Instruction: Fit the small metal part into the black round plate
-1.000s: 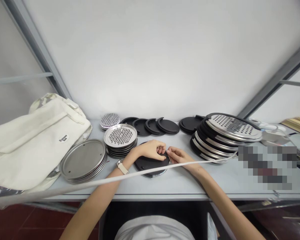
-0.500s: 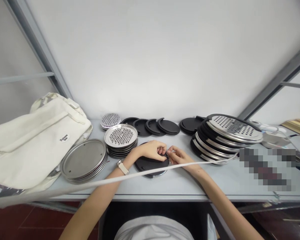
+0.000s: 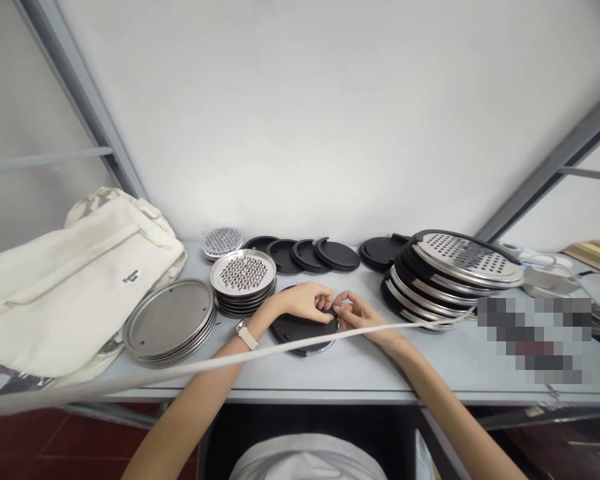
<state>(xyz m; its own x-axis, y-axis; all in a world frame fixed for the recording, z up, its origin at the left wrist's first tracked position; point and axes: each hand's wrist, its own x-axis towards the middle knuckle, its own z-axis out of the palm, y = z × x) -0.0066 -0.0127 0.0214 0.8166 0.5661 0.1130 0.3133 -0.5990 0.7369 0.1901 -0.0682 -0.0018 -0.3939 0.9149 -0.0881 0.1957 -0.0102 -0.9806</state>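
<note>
A black round disc [image 3: 297, 327] with a silver edge showing at its front right lies flat on the table before me. My left hand [image 3: 307, 301] rests over its upper part, fingers curled in and thumb along the disc near the right rim. At that same rim, my right hand [image 3: 355, 312] has thumb and fingertips pinched together. Whether it grips the rim or something small there is hidden by the fingers. Left of the disc stands a stack of round metal graters [image 3: 243, 272], spiky face up.
A stack of plain metal discs [image 3: 170, 317] and a cream bag [image 3: 75, 287] lie left. Black round holders [image 3: 337, 255] line the wall. On the right stands a tall stack of perforated discs in black holders [image 3: 467, 257]. A white cable [image 3: 260, 351] crosses in front of my forearms.
Both hands keep almost the same place on the disc; the right fingers have shifted slightly at the rim. The view has moved a little.
</note>
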